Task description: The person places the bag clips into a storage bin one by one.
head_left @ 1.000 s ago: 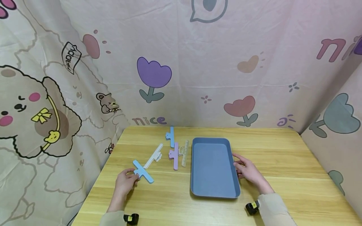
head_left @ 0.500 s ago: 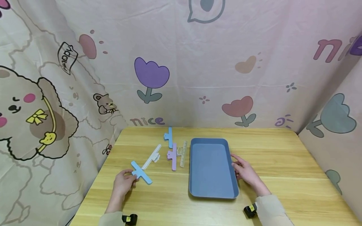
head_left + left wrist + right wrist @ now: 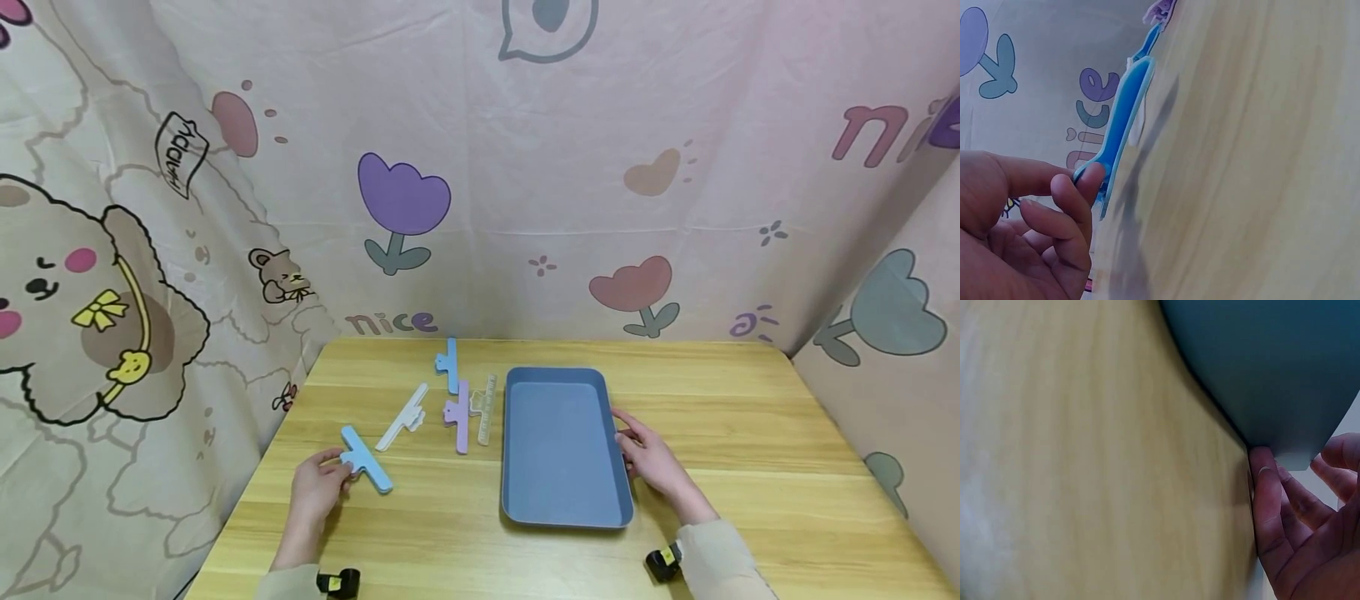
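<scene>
My left hand (image 3: 318, 487) pinches a light blue bag clip (image 3: 366, 460) by its short handle. In the left wrist view this blue clip (image 3: 1124, 115) hangs tilted above the wood, with its shadow falling beside it. A white clip (image 3: 402, 418) lies just beyond, and a purple clip (image 3: 462, 417), a clear clip (image 3: 487, 410) and a second blue clip (image 3: 452, 365) lie farther back. The fingers of my right hand (image 3: 654, 460) rest against the outside of the blue-grey tray (image 3: 628, 483) at its right wall. Close up, the fingertips (image 3: 1262, 456) are right at the tray's wall (image 3: 1272, 375).
The wooden table (image 3: 750, 450) reaches out to the right of the tray. A printed curtain (image 3: 510, 250) hangs along the table's back and sides. Small black devices are strapped at both wrists, by the sleeves (image 3: 723, 558).
My left hand has drawn the blue clip a little left and toward me, away from the white clip. The right hand stays at the tray. The head view has shifted slightly.
</scene>
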{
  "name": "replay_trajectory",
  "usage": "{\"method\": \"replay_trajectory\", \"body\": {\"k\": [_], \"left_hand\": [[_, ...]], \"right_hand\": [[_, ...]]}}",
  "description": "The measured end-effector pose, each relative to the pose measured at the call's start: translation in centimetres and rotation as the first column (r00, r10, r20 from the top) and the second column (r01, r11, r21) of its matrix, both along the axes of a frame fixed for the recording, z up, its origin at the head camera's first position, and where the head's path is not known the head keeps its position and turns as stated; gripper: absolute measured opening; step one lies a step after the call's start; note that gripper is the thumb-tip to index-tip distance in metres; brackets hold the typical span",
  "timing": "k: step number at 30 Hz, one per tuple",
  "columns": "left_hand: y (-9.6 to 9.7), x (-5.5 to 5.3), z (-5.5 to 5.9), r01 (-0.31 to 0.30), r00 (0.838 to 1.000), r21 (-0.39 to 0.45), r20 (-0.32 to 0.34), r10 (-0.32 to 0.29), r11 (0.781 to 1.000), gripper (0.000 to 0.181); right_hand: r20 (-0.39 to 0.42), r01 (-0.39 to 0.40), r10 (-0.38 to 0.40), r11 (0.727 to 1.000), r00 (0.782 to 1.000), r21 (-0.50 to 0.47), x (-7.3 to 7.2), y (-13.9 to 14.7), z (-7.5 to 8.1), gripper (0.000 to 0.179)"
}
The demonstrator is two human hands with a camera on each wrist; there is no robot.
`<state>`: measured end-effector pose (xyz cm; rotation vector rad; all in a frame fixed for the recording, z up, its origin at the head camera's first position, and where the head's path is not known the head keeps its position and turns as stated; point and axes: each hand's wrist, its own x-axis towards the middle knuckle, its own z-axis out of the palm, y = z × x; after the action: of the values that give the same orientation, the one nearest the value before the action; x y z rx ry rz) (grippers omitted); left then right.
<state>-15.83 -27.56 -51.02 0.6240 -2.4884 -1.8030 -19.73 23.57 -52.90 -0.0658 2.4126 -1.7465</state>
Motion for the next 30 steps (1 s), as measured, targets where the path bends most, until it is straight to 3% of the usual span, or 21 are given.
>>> {"method": "replay_trajectory", "body": {"k": [10,20,30], "left_hand": [[1.2,-0.3,1.5,0.03,0.997,-0.075,-0.064,-0.035,0.997,0.042],[3.8,-1.1,3.0,0.109,0.983,-0.05,-0.144,-0.115,0.993,0.041],[8.2,-2.0,4.6,0.246,0.945,-0.022,-0.216,-0.245,0.969,0.037]], "right_hand": [[0.004,0.011,-0.011,1.0,1.0,0.003,0.1,-0.1,-0.2,0.05],[0.002,0.016,-0.016,1.0,1.0,0.013,0.0,-0.2,-0.4,0.049],[0.01,0.018,-0.018,1.0,1.0,0.006,0.0,-0.3,-0.2,0.049]]}}
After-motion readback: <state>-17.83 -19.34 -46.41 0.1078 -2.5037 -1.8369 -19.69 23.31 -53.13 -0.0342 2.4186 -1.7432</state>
